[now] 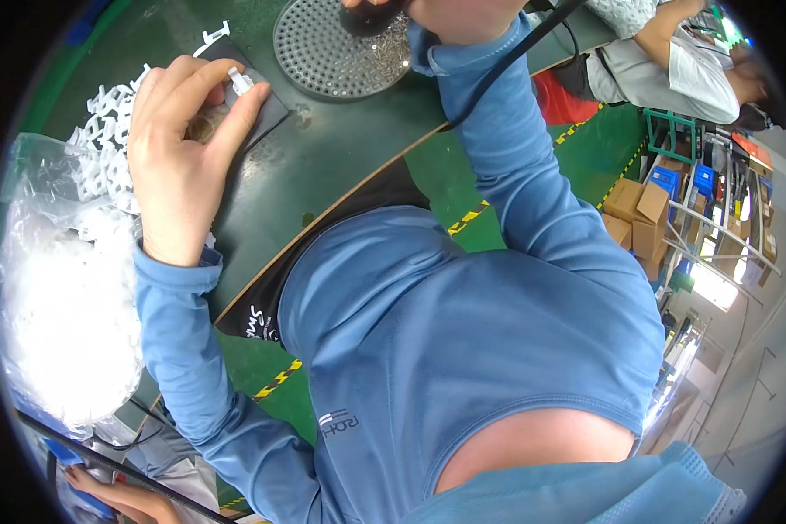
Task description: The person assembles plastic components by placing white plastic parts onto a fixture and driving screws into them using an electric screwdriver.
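Between thumb and forefinger, my left hand (179, 144) pinches a small white plastic part (239, 81). It is above a dark square pad (266, 106) on the green bench. A roundish brownish thing (203, 127) shows partly behind the fingers. At the top edge, my right hand (467, 16) is cut off by the frame. Its fingers are closed around a dark rounded object (362, 19), whose kind I cannot make out. Just below that object is a round grey perforated tray (314, 52), with a heap of small metal pieces (389, 52) at its right side.
Many loose white plastic parts (105, 131) lie left of my left hand, beside a clear plastic bag (70, 297) of white pieces. One white part (216, 33) sits beyond the pad. A black cable (506, 65) crosses near my right forearm. Other people (664, 70) are nearby.
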Action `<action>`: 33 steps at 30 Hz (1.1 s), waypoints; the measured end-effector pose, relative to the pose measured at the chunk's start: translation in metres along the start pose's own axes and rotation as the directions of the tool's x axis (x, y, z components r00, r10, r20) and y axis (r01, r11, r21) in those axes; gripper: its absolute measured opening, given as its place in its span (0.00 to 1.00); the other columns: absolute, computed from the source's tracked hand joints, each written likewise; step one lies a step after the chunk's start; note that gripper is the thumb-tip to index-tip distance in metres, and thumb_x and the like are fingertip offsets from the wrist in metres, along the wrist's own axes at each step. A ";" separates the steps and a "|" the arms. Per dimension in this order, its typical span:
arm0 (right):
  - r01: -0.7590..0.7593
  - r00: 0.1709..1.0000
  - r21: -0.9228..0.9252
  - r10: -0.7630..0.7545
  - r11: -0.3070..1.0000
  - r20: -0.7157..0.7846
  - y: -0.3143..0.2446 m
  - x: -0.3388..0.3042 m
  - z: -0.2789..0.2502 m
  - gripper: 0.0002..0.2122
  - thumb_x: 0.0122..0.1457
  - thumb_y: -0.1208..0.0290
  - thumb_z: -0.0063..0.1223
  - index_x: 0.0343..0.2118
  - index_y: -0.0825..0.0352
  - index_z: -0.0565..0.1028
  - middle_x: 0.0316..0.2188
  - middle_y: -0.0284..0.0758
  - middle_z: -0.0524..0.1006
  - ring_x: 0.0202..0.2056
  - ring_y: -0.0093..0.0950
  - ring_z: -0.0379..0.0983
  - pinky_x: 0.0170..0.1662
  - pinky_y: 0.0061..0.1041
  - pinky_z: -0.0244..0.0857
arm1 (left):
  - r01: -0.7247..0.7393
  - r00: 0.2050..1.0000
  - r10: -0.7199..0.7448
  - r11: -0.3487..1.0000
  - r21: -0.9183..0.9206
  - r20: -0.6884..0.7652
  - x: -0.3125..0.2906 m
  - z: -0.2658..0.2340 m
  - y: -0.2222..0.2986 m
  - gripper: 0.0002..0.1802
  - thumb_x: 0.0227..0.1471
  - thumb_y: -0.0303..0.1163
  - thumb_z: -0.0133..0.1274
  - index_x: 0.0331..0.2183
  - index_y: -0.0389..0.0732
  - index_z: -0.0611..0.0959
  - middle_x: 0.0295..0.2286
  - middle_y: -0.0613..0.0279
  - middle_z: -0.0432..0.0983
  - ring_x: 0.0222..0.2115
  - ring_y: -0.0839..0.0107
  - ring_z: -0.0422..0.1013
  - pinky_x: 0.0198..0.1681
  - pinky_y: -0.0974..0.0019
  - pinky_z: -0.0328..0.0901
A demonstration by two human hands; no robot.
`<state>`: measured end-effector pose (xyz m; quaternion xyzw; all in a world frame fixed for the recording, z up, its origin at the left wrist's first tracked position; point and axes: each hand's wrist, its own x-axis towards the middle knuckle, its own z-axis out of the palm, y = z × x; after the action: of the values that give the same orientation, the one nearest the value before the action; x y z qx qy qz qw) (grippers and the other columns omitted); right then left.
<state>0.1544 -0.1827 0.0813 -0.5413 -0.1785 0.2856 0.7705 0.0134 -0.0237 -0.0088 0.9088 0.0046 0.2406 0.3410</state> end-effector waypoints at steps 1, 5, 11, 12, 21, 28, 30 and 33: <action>-0.001 1.000 0.000 0.001 1.000 -0.001 0.004 0.002 -0.002 0.48 0.55 0.19 0.32 0.47 0.72 0.70 0.20 0.36 0.73 0.17 0.22 0.67 0.23 0.21 0.64 | -0.003 1.000 0.003 1.000 0.006 0.005 0.001 0.000 0.001 0.13 0.44 0.28 0.69 0.34 0.36 0.85 0.26 0.63 0.72 0.29 0.66 0.66 0.35 0.64 0.64; 0.028 0.996 0.195 -0.012 0.980 -0.085 0.017 0.007 -0.006 0.48 0.56 0.20 0.33 0.47 0.73 0.70 0.20 0.36 0.73 0.17 0.22 0.67 0.22 0.20 0.63 | -0.003 1.000 0.003 1.000 0.007 0.009 0.000 -0.001 0.001 0.13 0.45 0.29 0.70 0.34 0.36 0.85 0.26 0.63 0.72 0.29 0.66 0.66 0.35 0.65 0.64; 0.116 0.992 0.073 -0.120 0.991 0.048 0.012 0.002 -0.008 0.48 0.55 0.19 0.35 0.47 0.73 0.70 0.20 0.36 0.73 0.16 0.22 0.66 0.21 0.20 0.63 | -0.012 1.000 0.012 1.000 0.010 0.006 -0.001 -0.001 -0.001 0.13 0.45 0.29 0.70 0.34 0.36 0.85 0.26 0.63 0.72 0.29 0.66 0.66 0.35 0.65 0.64; 0.138 0.988 0.001 -0.138 0.990 0.070 0.010 0.001 -0.007 0.48 0.54 0.19 0.35 0.47 0.73 0.70 0.20 0.37 0.73 0.16 0.22 0.66 0.21 0.20 0.63 | -0.012 1.000 0.012 1.000 0.010 0.004 -0.001 -0.001 -0.001 0.13 0.45 0.29 0.70 0.34 0.36 0.85 0.26 0.63 0.72 0.29 0.66 0.66 0.35 0.65 0.64; 0.259 0.754 0.493 -0.493 0.831 0.435 -0.001 0.009 0.000 0.53 0.51 0.15 0.25 0.47 0.72 0.71 0.18 0.38 0.73 0.15 0.24 0.66 0.20 0.22 0.63 | -0.043 0.999 0.043 0.999 0.012 -0.019 0.000 0.001 -0.002 0.13 0.45 0.30 0.69 0.33 0.36 0.85 0.24 0.64 0.71 0.28 0.66 0.66 0.33 0.64 0.63; 0.278 0.776 0.355 -0.427 0.892 0.464 0.006 0.007 0.026 0.53 0.51 0.15 0.25 0.47 0.73 0.71 0.18 0.38 0.73 0.16 0.24 0.66 0.21 0.21 0.63 | -0.081 0.992 0.080 0.997 -0.010 -0.098 -0.001 0.005 -0.010 0.13 0.44 0.31 0.69 0.31 0.36 0.84 0.24 0.63 0.72 0.28 0.64 0.68 0.33 0.62 0.65; 0.279 0.783 0.310 -0.402 0.909 0.475 0.010 0.008 0.036 0.53 0.51 0.15 0.25 0.46 0.73 0.71 0.18 0.39 0.73 0.16 0.24 0.66 0.21 0.21 0.63 | -0.104 0.990 0.104 0.995 -0.002 -0.095 -0.001 0.004 -0.011 0.13 0.44 0.32 0.69 0.29 0.36 0.83 0.24 0.63 0.72 0.28 0.63 0.68 0.33 0.62 0.64; 0.279 0.795 0.238 -0.362 0.930 0.486 0.016 0.009 0.048 0.53 0.51 0.15 0.25 0.46 0.73 0.71 0.19 0.39 0.73 0.16 0.24 0.66 0.21 0.21 0.62 | -0.114 0.987 0.113 0.993 -0.006 -0.113 -0.001 0.005 -0.013 0.17 0.45 0.35 0.70 0.25 0.34 0.79 0.25 0.59 0.71 0.29 0.59 0.68 0.34 0.60 0.65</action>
<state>0.1298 -0.1377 0.0826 -0.3437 -0.4475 0.2996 0.7693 0.0164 -0.0165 -0.0208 0.8905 -0.0294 0.3103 0.3315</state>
